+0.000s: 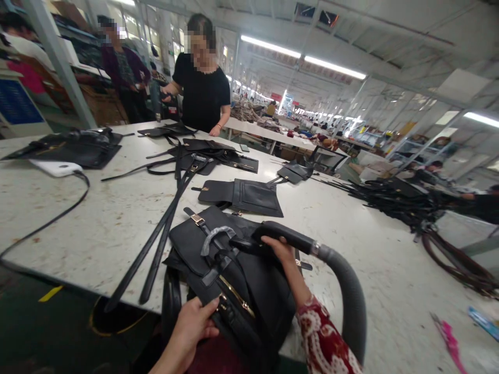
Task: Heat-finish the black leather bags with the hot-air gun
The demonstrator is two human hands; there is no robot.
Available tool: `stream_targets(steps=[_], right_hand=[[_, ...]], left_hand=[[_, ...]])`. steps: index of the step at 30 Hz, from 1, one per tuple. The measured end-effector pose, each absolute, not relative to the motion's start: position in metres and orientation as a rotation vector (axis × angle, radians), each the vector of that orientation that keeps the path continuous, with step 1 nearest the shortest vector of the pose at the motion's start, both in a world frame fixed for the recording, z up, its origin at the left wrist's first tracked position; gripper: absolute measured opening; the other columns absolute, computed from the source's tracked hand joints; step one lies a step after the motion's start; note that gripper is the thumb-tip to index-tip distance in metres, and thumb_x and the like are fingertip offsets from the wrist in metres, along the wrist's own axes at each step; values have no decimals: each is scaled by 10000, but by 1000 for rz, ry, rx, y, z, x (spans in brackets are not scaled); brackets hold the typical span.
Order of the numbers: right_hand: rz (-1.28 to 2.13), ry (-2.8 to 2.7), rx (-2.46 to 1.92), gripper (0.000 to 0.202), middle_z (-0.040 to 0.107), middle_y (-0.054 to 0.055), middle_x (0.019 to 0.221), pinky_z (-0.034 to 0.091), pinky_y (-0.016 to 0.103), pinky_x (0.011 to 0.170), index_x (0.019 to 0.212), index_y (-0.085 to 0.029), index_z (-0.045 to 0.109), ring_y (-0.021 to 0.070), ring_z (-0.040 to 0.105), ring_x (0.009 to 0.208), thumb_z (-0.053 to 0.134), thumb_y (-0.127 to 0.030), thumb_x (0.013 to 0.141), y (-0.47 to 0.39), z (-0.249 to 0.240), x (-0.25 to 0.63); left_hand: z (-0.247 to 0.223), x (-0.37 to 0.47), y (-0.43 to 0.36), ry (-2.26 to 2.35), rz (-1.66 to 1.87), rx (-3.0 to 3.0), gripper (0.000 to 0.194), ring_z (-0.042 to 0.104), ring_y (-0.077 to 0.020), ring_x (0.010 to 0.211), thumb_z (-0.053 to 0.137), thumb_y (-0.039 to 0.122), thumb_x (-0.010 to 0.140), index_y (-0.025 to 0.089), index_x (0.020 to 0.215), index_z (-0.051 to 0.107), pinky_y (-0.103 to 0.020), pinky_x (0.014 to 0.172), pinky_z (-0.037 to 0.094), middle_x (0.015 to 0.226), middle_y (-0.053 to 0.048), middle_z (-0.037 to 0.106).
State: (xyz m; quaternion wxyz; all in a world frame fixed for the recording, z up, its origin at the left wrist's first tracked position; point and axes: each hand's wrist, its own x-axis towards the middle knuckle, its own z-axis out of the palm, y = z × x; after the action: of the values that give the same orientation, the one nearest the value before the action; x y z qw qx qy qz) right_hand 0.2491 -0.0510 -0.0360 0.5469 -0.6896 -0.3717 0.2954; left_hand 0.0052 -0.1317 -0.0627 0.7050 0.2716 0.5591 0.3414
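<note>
A black leather-look backpack with gold buckles and a gold zip lies at the table's near edge. My left hand is closed on its near side, thumb pressed beside the zip and small metal fittings. In my right hand is the black handle of a hose nozzle. Its grey ribbed hose curves down on the right. The nozzle's tip is over the backpack's flap, close to a wrapped carrying handle. Whether the tip touches the bag I cannot tell.
More black bag pieces and long straps lie on the white table. A pile of black straps is at right. A white corded device sits left. Across the table, a person in black holds a tool.
</note>
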Motion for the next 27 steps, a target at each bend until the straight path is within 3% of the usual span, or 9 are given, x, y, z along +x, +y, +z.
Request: stream_targets(steps=[3, 5, 11, 15, 20, 27], right_hand=[[814, -959, -1652, 193, 697, 23, 603, 544, 365, 709, 545, -196, 695, 269, 676, 700, 812, -318, 453, -25, -53, 242], [850, -980, -1662, 211, 711, 31, 633, 545, 361, 683, 569, -190, 707, 272, 681, 703, 811, -336, 457, -15, -63, 235], [743, -936, -1690, 340, 743, 23, 885, 515, 370, 848, 785, -211, 734, 274, 671, 908, 795, -382, 496, 6, -73, 221], [708, -940, -1705, 355, 743, 21, 857, 512, 382, 859, 791, -214, 735, 283, 672, 903, 800, -396, 493, -9, -77, 217], [675, -925, -1735, 318, 734, 29, 768, 524, 400, 788, 717, -195, 722, 298, 675, 836, 804, -384, 475, -2, -81, 218], [606, -941, -1600, 351, 738, 23, 879, 493, 400, 891, 808, -214, 715, 288, 649, 948, 783, -411, 526, -2, -55, 203]], left_hand=[[-74, 6, -134, 1209, 772, 634, 367, 625, -146, 454, 771, 389, 618, 120, 826, 633, -192, 387, 464, 626, -72, 706], [-82, 6, -134, 1219, 771, 661, 391, 593, -135, 414, 779, 422, 599, 113, 790, 635, -188, 363, 451, 575, -72, 687], [-93, 7, -136, 1246, 771, 675, 459, 593, -147, 411, 774, 486, 577, 98, 780, 633, -195, 352, 455, 568, -98, 684], [-90, 7, -139, 1226, 837, 665, 418, 599, -139, 419, 754, 442, 625, 117, 855, 625, -185, 360, 453, 595, -76, 695], [-84, 9, -140, 1206, 812, 632, 359, 582, -144, 393, 756, 381, 611, 122, 809, 605, -201, 343, 441, 536, -47, 666], [-61, -4, -143, 1061, 919, 455, 338, 696, -206, 631, 741, 310, 659, 142, 915, 598, -290, 559, 553, 780, -84, 738]])
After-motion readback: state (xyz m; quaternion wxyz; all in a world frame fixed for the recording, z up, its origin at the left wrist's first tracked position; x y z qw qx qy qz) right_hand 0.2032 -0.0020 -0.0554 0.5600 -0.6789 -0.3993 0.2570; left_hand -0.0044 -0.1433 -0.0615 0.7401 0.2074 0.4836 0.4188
